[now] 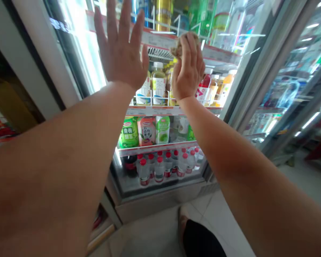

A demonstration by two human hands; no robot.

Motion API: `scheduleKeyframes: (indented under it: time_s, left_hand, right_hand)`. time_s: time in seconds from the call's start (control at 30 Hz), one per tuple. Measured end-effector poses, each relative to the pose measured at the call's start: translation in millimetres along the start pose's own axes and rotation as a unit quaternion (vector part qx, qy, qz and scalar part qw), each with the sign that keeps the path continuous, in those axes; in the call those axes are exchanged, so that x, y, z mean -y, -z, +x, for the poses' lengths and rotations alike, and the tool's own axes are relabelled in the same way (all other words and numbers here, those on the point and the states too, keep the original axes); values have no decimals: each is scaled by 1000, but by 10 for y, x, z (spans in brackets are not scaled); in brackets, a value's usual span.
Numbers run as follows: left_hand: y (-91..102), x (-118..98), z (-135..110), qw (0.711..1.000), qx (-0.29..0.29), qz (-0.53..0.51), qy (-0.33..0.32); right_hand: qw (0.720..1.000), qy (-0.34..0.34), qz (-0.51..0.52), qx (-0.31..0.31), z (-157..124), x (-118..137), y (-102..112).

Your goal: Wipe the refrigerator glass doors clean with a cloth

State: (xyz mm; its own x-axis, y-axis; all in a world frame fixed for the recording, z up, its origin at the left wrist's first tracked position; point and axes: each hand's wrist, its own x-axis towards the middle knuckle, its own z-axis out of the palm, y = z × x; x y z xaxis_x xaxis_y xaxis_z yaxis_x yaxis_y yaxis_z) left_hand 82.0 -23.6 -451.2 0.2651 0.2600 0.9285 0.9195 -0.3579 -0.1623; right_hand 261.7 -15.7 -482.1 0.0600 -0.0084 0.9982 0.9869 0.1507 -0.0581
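1. The person's left hand (123, 53) is spread wide, fingers up, before a lit drinks cooler (160, 201).
2. Beside it, the right hand (188, 67) grips a bunched brownish cloth (176, 51).
3. Inside, 2 green drink packs (129, 134) flank a pink pack (146, 132), above red-capped bottles (159, 169).
4. Whether the left palm touches, I can't tell.

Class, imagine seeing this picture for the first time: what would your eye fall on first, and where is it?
Two raised hands stand out: the left hand, spread wide at upper left, and the right hand, right of centre, holding what looks like a crumpled cloth. Behind them glows a drinks cooler, with red-capped bottles clustered at its bottom.
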Motion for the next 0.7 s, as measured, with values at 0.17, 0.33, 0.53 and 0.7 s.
scheduleKeyframes:
  time_s: [0.17,0.33,0.53,0.7]
  left_hand:
    - [-61,18,16,999,-28,-19,-9]
    - [-81,56,17,998,-33,-50,-20]
    - [11,5,-5,1000,2,19,-4]
    - [27,18,-52,1000,-10,17,-9]
  right_hand:
    - [999,-15,-40,-6,5,-35,-40]
    - [987,147,13,70,-68,-18,107]
    - [985,136,37,98,-67,-29,90]
    - [983,142,34,109,-60,-22,77]
